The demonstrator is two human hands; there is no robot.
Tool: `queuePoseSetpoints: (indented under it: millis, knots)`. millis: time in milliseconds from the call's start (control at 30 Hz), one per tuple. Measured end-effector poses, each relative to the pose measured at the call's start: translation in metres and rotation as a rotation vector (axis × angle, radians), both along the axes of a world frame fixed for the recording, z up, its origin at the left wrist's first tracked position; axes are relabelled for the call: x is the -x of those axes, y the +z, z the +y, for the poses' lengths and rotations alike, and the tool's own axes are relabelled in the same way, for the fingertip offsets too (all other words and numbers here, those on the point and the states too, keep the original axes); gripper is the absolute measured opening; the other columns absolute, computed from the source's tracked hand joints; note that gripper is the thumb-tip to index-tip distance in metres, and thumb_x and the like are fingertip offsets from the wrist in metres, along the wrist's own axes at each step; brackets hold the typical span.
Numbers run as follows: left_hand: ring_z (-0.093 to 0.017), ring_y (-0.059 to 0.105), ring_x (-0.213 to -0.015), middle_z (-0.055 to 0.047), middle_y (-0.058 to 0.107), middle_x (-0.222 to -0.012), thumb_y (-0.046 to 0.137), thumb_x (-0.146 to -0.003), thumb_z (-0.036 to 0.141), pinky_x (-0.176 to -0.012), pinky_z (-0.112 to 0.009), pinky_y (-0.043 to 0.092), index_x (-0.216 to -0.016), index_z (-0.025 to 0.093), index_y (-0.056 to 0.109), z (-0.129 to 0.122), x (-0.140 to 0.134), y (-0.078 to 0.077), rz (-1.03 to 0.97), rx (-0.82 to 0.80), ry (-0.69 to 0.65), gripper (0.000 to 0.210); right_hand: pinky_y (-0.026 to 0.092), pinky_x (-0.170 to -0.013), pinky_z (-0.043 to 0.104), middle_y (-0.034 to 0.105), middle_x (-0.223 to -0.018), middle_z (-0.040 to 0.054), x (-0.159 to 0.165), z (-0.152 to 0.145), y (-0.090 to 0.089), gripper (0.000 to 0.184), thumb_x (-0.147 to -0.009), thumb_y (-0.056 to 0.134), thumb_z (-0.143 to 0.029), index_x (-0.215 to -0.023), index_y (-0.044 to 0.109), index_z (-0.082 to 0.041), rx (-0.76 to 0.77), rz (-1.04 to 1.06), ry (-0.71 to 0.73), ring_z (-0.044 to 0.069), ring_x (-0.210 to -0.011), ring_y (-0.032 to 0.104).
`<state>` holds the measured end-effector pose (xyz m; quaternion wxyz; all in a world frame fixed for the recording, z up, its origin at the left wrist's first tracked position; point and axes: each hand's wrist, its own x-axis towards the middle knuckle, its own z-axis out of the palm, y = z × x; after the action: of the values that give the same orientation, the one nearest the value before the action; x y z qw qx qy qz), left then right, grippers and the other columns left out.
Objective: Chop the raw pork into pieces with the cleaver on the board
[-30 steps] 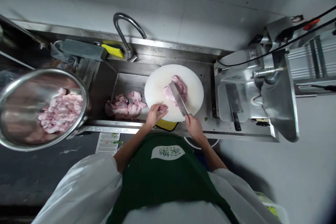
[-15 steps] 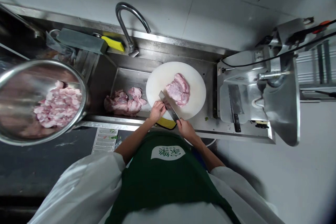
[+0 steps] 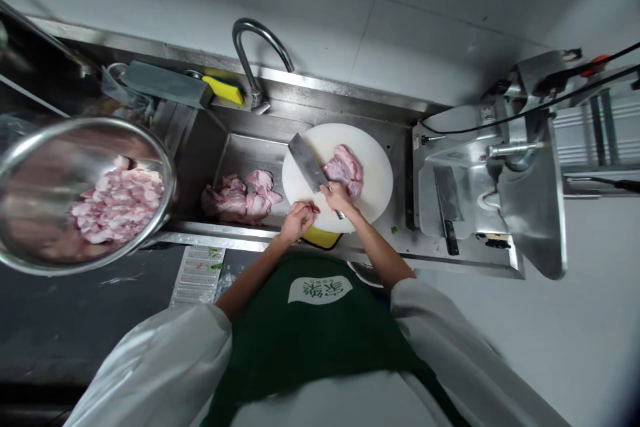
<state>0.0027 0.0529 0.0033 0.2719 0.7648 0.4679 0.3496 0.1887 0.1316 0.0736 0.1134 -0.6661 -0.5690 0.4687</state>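
My right hand is closed round the handle of a cleaver, whose broad blade slants up and left over the round white cutting board. A folded piece of raw chicken lies on the board, right of the blade, close by the hand. At the board's near left edge, my left hand has its fingers drawn together on a small dark-red scrap of meat. More raw chicken lies in the sink, left of the board. Small cut pieces fill part of a steel bowl.
A faucet rises behind the sink. A yellow-handled tool lies beside a grey sharpening stone. On the right stands a metal slicing machine, a second cleaver resting on it. A yellow item shows under the board's near edge.
The cleaver has moved up and left, away from my left hand. My right hand has moved up over the board. A small meat scrap now shows at my left fingertips.
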Motion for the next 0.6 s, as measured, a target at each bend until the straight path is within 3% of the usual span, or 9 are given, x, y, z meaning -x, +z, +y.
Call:
queuePoseSetpoints:
  millis: [67,133,200,267,333,433,533,600]
  knots:
    - [-0.024,0.059,-0.113,-0.009,0.062,-0.118,0.064,-0.095,0.029,-0.1,-0.045,0.054,-0.11,0.024,0.065,0.001,0.001,0.0,0.013,0.027,0.043,0.016,0.035,-0.039,0.02,0.05,-0.052,-0.0077,-0.01,-0.002,0.004,0.033,-0.102,0.052,-0.049,-0.098,0.061,-0.018,0.003,0.171,-0.138,0.009,-0.037,0.045]
    - [-0.027,0.055,-0.126,-0.012,0.051,-0.142,0.069,-0.092,0.032,-0.105,-0.047,0.051,-0.131,0.028,0.059,0.011,-0.005,0.002,0.073,0.067,0.078,0.041,0.033,-0.036,0.018,0.043,-0.048,-0.0103,-0.02,-0.008,0.012,0.039,-0.098,0.055,-0.057,-0.095,0.06,-0.018,-0.009,0.32,-0.299,0.008,-0.035,0.041]
    - [-0.034,0.044,-0.139,-0.017,0.035,-0.16,0.073,-0.089,0.035,-0.111,-0.053,0.045,-0.148,0.028,0.049,0.027,-0.016,0.006,0.183,0.096,0.096,0.064,0.032,-0.034,0.018,0.042,-0.047,-0.0111,-0.031,-0.018,0.022,0.047,-0.093,0.059,-0.065,-0.093,0.058,-0.019,-0.018,0.433,-0.422,0.007,-0.033,0.038]
    - [-0.041,0.036,-0.145,-0.02,0.031,-0.164,0.073,-0.089,0.04,-0.113,-0.058,0.038,-0.152,0.024,0.045,0.045,-0.027,0.009,0.293,0.096,0.108,0.07,0.032,-0.033,0.019,0.043,-0.048,-0.0109,-0.045,-0.032,0.032,0.052,-0.087,0.064,-0.07,-0.092,0.058,-0.019,-0.04,0.508,-0.499,0.007,-0.033,0.037]
    - [-0.041,0.041,-0.141,-0.023,0.043,-0.156,0.065,-0.094,0.043,-0.112,-0.06,0.036,-0.147,0.019,0.051,0.06,-0.035,0.009,0.359,0.071,0.097,0.06,0.032,-0.032,0.02,0.043,-0.047,-0.0113,-0.059,-0.05,0.038,0.056,-0.082,0.067,-0.073,-0.092,0.059,-0.019,-0.061,0.54,-0.554,0.007,-0.033,0.037]
    - [-0.034,0.057,-0.121,-0.021,0.063,-0.131,0.054,-0.1,0.036,-0.105,-0.052,0.043,-0.126,0.016,0.065,0.069,-0.039,0.002,0.388,0.018,-0.027,0.035,0.031,-0.032,0.021,0.039,-0.045,-0.0125,-0.08,-0.082,0.037,0.058,-0.079,0.067,-0.075,-0.092,0.059,-0.02,-0.093,0.509,-0.637,0.008,-0.033,0.035]
    - [-0.028,0.066,-0.103,-0.017,0.069,-0.116,0.054,-0.1,0.031,-0.093,-0.043,0.051,-0.102,0.018,0.07,0.065,-0.039,-0.006,0.378,0.01,-0.159,0.021,0.033,-0.033,0.023,0.039,-0.046,-0.012,-0.094,-0.112,0.03,0.058,-0.079,0.066,-0.076,-0.093,0.059,-0.02,-0.1,0.453,-0.71,0.009,-0.034,0.037]
    - [-0.025,0.067,-0.091,-0.015,0.071,-0.104,0.058,-0.097,0.028,-0.083,-0.037,0.053,-0.091,0.018,0.07,0.062,-0.041,-0.007,0.365,0.054,-0.176,0.017,0.034,-0.034,0.024,0.038,-0.047,-0.0115,-0.1,-0.126,0.026,0.058,-0.079,0.064,-0.076,-0.093,0.059,-0.021,-0.08,0.414,-0.762,0.01,-0.035,0.037]
